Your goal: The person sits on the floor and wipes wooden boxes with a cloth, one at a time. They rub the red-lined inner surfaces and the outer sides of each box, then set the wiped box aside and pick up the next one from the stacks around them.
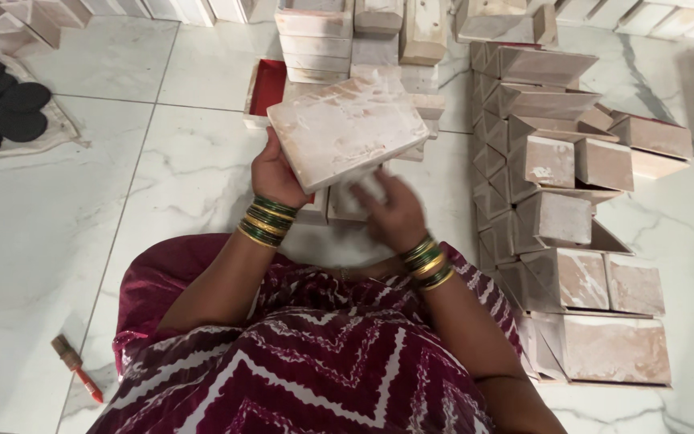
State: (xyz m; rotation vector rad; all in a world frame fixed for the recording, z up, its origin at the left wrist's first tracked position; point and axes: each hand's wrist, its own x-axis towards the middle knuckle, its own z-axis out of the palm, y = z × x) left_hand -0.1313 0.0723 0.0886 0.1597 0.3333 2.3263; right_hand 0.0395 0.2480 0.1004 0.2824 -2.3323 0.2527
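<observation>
The flat whitish box [347, 128] is tilting above the floor [58, 241], long axis running left to right, its left edge being gripped by the left hand [276, 178]. The right hand [395, 213], blurred beneath its near edge, is nearer; its fingers' state I cannot tell.

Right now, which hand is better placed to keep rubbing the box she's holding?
Probably the right hand: it is at the lower edge of the whitish box, blurred. The left hand grips that box's left side.
</observation>
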